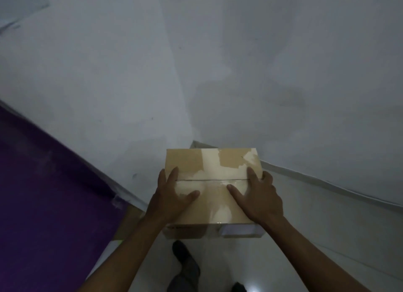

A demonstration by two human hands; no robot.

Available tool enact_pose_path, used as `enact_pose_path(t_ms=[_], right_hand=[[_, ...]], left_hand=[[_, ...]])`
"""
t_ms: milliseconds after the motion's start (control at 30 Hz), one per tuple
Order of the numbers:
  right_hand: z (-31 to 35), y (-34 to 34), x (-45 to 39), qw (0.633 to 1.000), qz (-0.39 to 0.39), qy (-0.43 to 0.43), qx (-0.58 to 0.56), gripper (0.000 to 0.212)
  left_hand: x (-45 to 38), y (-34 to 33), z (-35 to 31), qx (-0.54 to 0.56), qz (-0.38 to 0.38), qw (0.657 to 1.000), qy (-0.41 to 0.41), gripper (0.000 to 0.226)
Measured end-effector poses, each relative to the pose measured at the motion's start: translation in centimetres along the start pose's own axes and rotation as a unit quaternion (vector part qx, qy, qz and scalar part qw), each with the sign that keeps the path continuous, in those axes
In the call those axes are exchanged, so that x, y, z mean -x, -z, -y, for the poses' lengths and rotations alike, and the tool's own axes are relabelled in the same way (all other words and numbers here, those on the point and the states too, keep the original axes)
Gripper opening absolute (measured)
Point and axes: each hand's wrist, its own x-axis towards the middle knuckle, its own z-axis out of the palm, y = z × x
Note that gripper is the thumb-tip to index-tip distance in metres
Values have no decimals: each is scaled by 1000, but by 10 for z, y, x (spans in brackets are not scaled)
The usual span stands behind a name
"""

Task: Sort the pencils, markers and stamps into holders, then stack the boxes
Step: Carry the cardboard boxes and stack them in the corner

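Left hand [172,196] and right hand [258,199] flat on the cardboard box [210,160], fingers apart (thumbs inward)

The pale floor [305,237] holds a brown box [185,231] in the corner. A dark shoe [185,256] stands near it.

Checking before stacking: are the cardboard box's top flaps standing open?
No, the cardboard box has its top flaps lying flat and closed along the middle seam.
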Motion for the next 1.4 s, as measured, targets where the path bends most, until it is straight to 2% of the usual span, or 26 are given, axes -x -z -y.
enact_pose_path(t_ms=[233, 400, 700, 900, 1033, 1200, 1400], right_hand=[[49, -24, -71, 999, 12, -30, 16, 94], [75, -51, -127, 996, 33, -72, 34, 95], [60, -112, -212, 988, 86, -127, -17, 91], [17, -186, -284, 980, 119, -155, -38, 89], [-19, -258, -341, 971, 131, -194, -37, 88], [-66, -379, -411, 971, 121, -201, -40, 88], [-93, -488, -465, 973, 98, -195, -72, 85]], left_hand=[[-95, 19, 26, 27, 23, 999, -16, 106], [-169, 17, 48, 45, 73, 996, -8, 105], [-279, -29, 59, 24, 130, 991, -6, 104], [-360, -103, 75, 6, 159, 987, 14, 104], [-426, -180, 103, 5, 165, 986, 16, 105], [-516, -298, 169, 18, 158, 987, -10, 105], [-601, -384, 238, 20, 134, 990, -47, 105]])
